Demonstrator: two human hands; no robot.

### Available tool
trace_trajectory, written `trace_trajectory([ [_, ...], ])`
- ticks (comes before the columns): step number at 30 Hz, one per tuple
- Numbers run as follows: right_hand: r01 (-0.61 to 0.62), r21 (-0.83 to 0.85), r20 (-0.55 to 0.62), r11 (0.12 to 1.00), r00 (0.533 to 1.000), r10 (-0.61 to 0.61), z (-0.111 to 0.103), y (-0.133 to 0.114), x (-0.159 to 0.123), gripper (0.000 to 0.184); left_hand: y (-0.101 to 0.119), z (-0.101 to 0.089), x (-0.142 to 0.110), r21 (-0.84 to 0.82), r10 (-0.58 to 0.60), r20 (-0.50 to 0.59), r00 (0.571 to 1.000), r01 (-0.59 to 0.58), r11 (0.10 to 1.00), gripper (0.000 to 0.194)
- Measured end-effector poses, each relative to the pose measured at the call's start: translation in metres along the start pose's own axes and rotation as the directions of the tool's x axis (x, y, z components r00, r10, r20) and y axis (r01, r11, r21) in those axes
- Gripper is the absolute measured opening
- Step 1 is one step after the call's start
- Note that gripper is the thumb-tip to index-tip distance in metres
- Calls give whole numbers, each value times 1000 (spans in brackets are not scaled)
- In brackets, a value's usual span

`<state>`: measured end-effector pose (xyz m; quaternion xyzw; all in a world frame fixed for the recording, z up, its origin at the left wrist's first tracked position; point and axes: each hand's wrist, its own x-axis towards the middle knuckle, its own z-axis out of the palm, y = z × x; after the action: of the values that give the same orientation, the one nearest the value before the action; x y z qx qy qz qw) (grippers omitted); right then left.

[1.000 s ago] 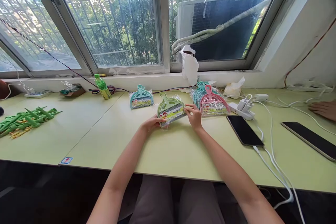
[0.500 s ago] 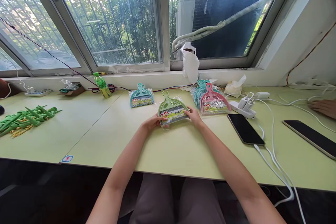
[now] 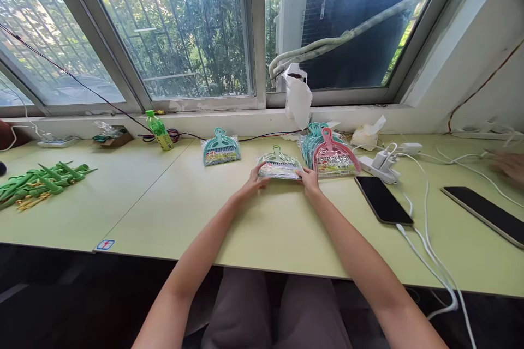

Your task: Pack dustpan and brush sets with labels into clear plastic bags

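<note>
Both my hands grip a green dustpan and brush set (image 3: 280, 166) in clear plastic wrap, low over the table and tilted so its front is foreshortened. My left hand (image 3: 257, 179) closes on its left edge. On the right edge, my right hand (image 3: 308, 179) pinches the wrap near the lower corner. Behind and to the left lies a wrapped teal dustpan and brush set (image 3: 221, 148). Just right of my right hand, a pink dustpan and brush set (image 3: 333, 157) rests in front of several teal sets (image 3: 314, 139).
Green artificial stems (image 3: 45, 182) lie at the left, and a green-capped bottle (image 3: 159, 132) stands at the back. To the right are a power strip (image 3: 379, 170), a phone (image 3: 383, 201), another phone (image 3: 485, 212) and white cables. Another person's hand (image 3: 507, 166) blurs at the right edge.
The green dustpan set has moved slightly right and away from me, and its face has tipped back. Both my hands have moved with it. The other person's hand at right has shifted.
</note>
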<state>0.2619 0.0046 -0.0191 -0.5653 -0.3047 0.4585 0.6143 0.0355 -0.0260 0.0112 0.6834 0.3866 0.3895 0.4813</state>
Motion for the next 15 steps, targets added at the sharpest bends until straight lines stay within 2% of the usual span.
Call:
trace_trajectory([
  [2, 0, 14, -14, 1000, 1000, 0, -1, 0, 1, 46, -5, 4, 1, 130, 37, -16, 999, -35, 991, 76],
  [6, 25, -8, -6, 1000, 1000, -25, -2, 4, 5, 49, -18, 4, 7, 267, 99, -163, 982, -53, 962, 35],
  [8, 43, -22, 0, 999, 999, -43, -2, 7, 6, 49, -21, 2, 10, 305, 131, -218, 967, -60, 950, 24],
  [12, 46, -41, 18, 998, 999, -46, -1, 11, 8, 50, -23, 0, 13, 310, 173, -332, 927, -66, 948, 19],
  [15, 43, -42, 22, 998, 999, -42, 0, 11, 8, 51, -25, 0, 16, 168, 112, -404, 908, -46, 985, 24],
])
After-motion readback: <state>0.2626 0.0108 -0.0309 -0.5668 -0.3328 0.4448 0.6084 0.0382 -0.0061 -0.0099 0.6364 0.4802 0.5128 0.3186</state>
